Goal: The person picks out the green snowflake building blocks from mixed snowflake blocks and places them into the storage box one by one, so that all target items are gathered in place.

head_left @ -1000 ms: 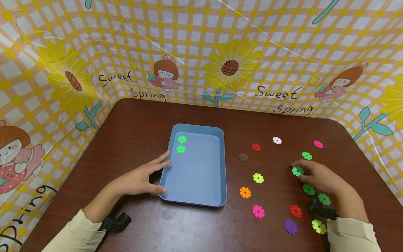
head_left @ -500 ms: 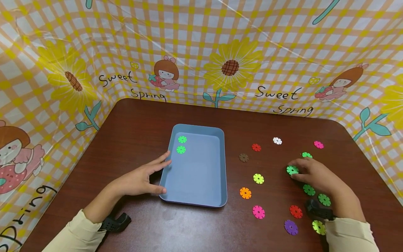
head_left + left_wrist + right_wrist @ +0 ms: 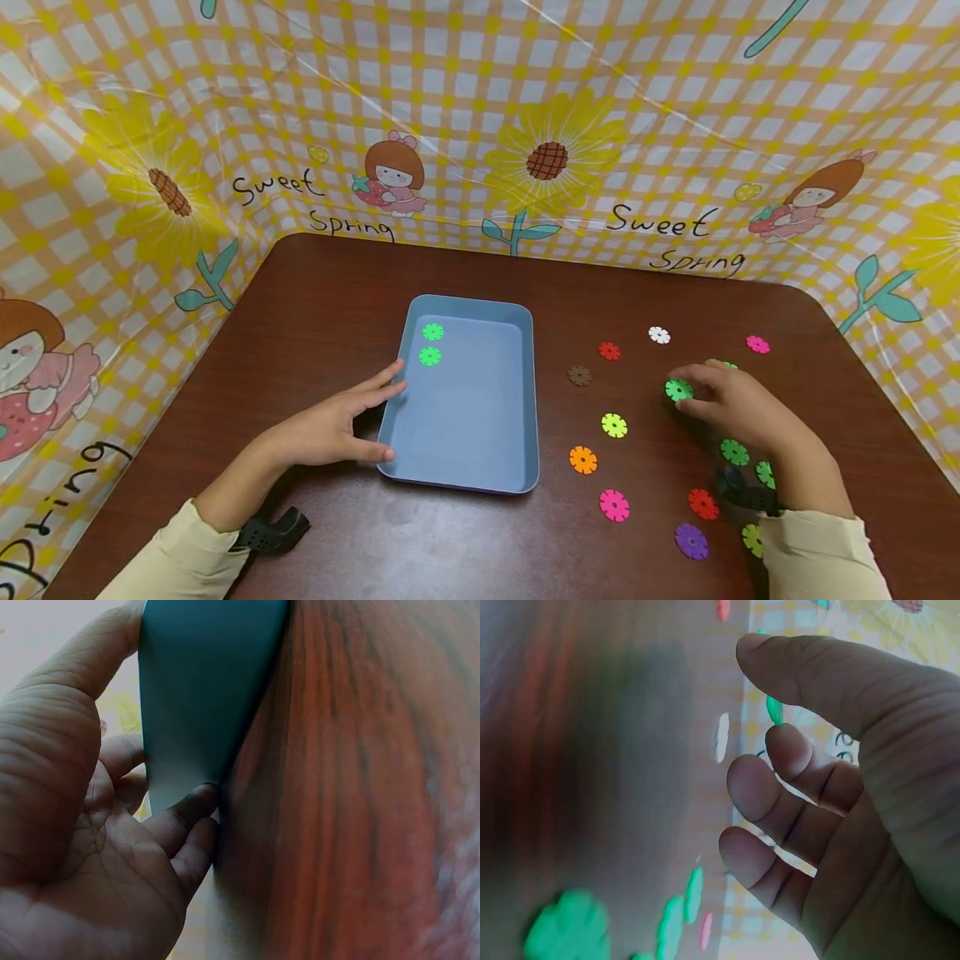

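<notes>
My right hand (image 3: pixel 738 408) pinches a green notched plastic disc (image 3: pixel 678 390) between thumb and index finger, over the right side of the table. The right wrist view shows this green disc (image 3: pixel 775 710) edge-on at the fingertips, with the other fingers loosely bent. On the left, my left hand (image 3: pixel 326 427) touches the left side of a blue-grey tray (image 3: pixel 530 400), its thumb and fingers spread along the rim. The tray wall (image 3: pixel 202 690) fills the upper middle of the left wrist view. Two light green discs (image 3: pixel 431 343) lie inside the tray at its far left.
Around the right hand lie several notched discs on the brown table (image 3: pixel 322 308): white (image 3: pixel 659 335), red (image 3: pixel 609 351), brown (image 3: pixel 579 375), yellow (image 3: pixel 614 425), orange (image 3: pixel 582 460), pink (image 3: pixel 614 506), purple (image 3: pixel 692 541) and dark green (image 3: pixel 735 452). A checked cloth (image 3: pixel 450 92) hangs behind the table.
My right hand has moved left and slightly away from me, carrying the green disc off its earlier spot. The left hand and the tray stay in place.
</notes>
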The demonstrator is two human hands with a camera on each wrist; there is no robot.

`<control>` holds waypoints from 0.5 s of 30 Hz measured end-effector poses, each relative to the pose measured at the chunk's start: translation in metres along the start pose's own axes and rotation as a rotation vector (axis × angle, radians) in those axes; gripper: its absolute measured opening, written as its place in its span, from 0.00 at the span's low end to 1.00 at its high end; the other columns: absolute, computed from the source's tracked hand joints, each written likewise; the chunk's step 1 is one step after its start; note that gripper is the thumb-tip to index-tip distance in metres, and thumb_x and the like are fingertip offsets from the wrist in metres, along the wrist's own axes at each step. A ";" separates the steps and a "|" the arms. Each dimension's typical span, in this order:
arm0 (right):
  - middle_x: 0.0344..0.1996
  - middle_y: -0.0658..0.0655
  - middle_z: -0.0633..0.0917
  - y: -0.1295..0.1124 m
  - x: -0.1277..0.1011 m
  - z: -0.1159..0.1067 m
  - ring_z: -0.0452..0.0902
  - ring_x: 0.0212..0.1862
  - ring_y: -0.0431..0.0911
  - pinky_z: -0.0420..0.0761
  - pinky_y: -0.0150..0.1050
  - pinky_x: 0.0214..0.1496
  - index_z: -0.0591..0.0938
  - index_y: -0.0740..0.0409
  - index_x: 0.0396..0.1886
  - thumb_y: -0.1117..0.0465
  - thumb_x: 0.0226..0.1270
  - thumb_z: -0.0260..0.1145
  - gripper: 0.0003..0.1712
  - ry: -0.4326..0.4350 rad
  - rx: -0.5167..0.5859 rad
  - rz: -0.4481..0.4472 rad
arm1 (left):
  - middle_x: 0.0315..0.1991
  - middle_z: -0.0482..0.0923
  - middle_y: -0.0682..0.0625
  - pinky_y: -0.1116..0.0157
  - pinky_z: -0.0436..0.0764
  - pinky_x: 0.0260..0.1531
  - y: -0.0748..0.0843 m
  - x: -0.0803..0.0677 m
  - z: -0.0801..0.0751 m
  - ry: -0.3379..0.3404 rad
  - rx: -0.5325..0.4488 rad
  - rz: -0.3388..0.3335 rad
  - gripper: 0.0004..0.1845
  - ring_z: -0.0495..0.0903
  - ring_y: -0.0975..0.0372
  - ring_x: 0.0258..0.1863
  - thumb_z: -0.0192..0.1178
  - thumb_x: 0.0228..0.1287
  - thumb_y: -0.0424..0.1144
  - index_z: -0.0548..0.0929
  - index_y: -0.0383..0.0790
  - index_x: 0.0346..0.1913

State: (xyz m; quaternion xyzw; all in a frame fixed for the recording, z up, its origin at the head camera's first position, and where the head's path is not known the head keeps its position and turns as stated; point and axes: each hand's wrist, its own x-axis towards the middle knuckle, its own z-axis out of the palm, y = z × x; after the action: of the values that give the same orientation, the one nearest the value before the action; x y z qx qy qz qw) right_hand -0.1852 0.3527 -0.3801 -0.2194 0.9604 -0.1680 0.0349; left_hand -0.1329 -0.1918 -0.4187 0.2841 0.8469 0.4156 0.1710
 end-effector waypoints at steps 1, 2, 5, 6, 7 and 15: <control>0.41 0.54 0.80 -0.003 0.002 -0.001 0.71 0.39 0.47 0.75 0.43 0.39 0.83 0.60 0.54 0.61 0.63 0.73 0.20 0.001 0.007 0.004 | 0.81 0.37 0.55 0.45 0.54 0.69 0.000 0.000 0.000 0.002 0.000 0.001 0.50 0.42 0.58 0.77 0.73 0.58 0.50 0.56 0.41 0.78; 0.40 0.54 0.79 -0.005 0.005 -0.002 0.71 0.39 0.47 0.74 0.42 0.39 0.82 0.60 0.54 0.62 0.63 0.73 0.20 0.000 0.017 0.003 | 0.81 0.37 0.55 0.44 0.54 0.69 0.000 -0.001 0.000 0.004 0.000 0.002 0.50 0.42 0.58 0.77 0.73 0.58 0.49 0.56 0.41 0.78; 0.40 0.54 0.78 -0.014 0.013 -0.004 0.70 0.39 0.47 0.73 0.42 0.38 0.82 0.59 0.55 0.61 0.64 0.72 0.20 -0.005 0.036 0.009 | 0.81 0.38 0.55 0.44 0.55 0.68 0.000 -0.001 0.000 0.008 0.002 0.006 0.50 0.43 0.57 0.77 0.73 0.58 0.50 0.57 0.41 0.78; 0.39 0.54 0.78 -0.017 0.016 -0.005 0.70 0.39 0.47 0.73 0.42 0.38 0.82 0.59 0.55 0.61 0.65 0.72 0.20 -0.006 0.041 0.008 | 0.81 0.38 0.55 0.44 0.55 0.68 0.000 -0.001 0.000 0.008 0.003 0.007 0.50 0.43 0.57 0.77 0.73 0.58 0.50 0.57 0.41 0.78; 0.38 0.54 0.77 -0.020 0.019 -0.006 0.70 0.38 0.48 0.72 0.42 0.38 0.82 0.58 0.55 0.61 0.65 0.71 0.19 -0.011 0.045 0.003 | 0.81 0.38 0.54 0.44 0.55 0.68 -0.001 -0.001 0.000 0.008 0.004 0.008 0.50 0.43 0.57 0.77 0.73 0.58 0.49 0.57 0.41 0.78; 0.34 0.52 0.74 -0.039 0.040 -0.006 0.69 0.35 0.46 0.70 0.43 0.37 0.82 0.58 0.56 0.61 0.65 0.71 0.20 -0.016 0.054 -0.028 | 0.81 0.38 0.53 0.43 0.56 0.68 -0.002 0.000 0.000 -0.001 0.006 0.021 0.51 0.43 0.55 0.77 0.72 0.59 0.53 0.56 0.39 0.78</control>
State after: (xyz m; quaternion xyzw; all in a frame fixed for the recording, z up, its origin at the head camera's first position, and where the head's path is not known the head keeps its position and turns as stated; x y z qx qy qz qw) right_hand -0.2054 0.3039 -0.3613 -0.2330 0.9521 -0.1925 0.0461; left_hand -0.1336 -0.1928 -0.4207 0.2939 0.8451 0.4146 0.1659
